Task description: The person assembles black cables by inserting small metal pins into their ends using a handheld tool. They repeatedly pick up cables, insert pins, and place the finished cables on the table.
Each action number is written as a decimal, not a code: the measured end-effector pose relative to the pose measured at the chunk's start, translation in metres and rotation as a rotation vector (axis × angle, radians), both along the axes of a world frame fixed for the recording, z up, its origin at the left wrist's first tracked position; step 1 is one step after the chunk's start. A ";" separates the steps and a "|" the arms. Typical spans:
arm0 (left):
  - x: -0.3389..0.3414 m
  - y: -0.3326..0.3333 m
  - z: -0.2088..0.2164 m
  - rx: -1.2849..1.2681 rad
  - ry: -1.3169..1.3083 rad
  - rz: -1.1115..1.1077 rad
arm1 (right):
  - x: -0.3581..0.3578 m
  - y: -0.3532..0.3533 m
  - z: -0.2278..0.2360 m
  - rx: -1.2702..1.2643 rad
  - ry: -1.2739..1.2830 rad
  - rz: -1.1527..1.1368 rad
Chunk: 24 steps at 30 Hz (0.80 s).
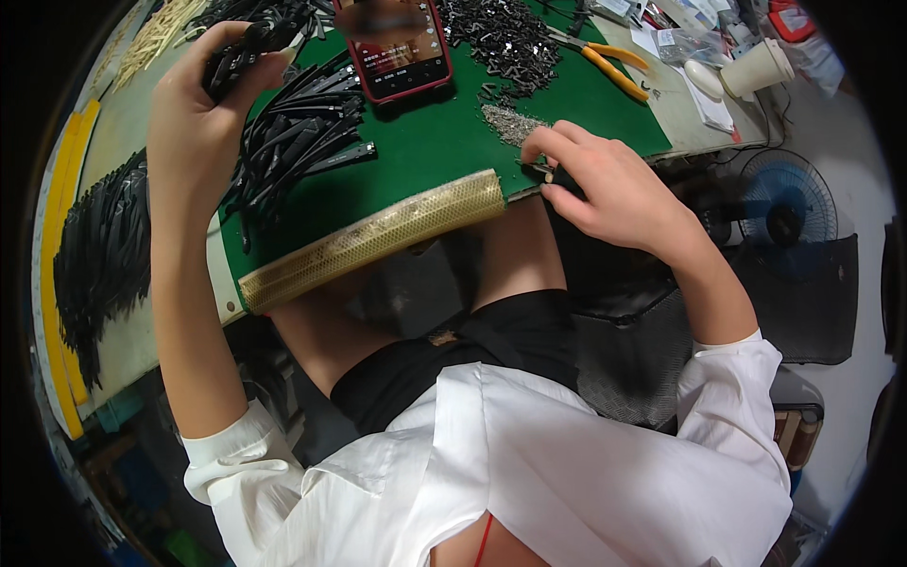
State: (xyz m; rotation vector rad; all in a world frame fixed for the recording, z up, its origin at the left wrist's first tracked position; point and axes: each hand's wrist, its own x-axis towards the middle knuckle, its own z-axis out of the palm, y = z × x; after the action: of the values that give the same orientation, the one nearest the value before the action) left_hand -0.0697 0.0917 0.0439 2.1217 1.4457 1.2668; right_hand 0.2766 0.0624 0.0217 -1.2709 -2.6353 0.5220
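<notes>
Raised at the upper left, my left hand is closed around a bunch of black strips. Below it a heap of black strips, some with small metal bits at the ends, lies on the green mat. Near the mat's front right edge, my right hand has its fingers curled on a small dark-handled tool, mostly hidden by the fingers. Just beyond those fingers is a small pile of grey metal bits. A padded gold mesh strip runs along the table's front edge.
A phone in a red case stands beyond the strips. Behind are a pile of small black parts and orange-handled pliers. More black strips hang at the left. A white cup lies at the right, above a fan.
</notes>
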 end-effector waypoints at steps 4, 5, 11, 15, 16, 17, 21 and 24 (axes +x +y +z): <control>0.013 -0.014 -0.004 0.021 -0.034 0.022 | -0.003 -0.001 0.001 0.016 -0.042 -0.005; 0.016 -0.017 -0.005 0.007 -0.011 0.041 | -0.002 -0.002 0.002 0.015 -0.048 -0.011; 0.028 -0.036 -0.005 -0.039 -0.123 0.007 | -0.001 -0.002 0.005 -0.003 -0.075 -0.036; 0.032 -0.044 -0.006 -0.088 -0.101 -0.015 | -0.004 -0.001 0.004 0.000 -0.076 -0.055; 0.033 -0.047 -0.005 -0.104 -0.093 -0.009 | -0.005 -0.002 0.004 0.002 -0.075 -0.063; 0.036 -0.050 -0.004 -0.123 -0.086 -0.004 | -0.006 -0.001 0.003 0.008 -0.069 -0.054; 0.047 -0.060 -0.007 -0.105 -0.105 -0.011 | -0.010 0.003 -0.001 0.030 -0.051 -0.029; 0.052 -0.068 -0.016 -0.102 -0.131 -0.035 | -0.013 0.003 0.001 0.029 -0.081 -0.034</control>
State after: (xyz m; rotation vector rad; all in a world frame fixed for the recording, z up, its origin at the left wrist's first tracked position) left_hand -0.0179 0.0240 0.0282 1.9514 1.3816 1.2658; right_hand 0.2640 0.0656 0.0231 -1.3528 -2.6715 0.4342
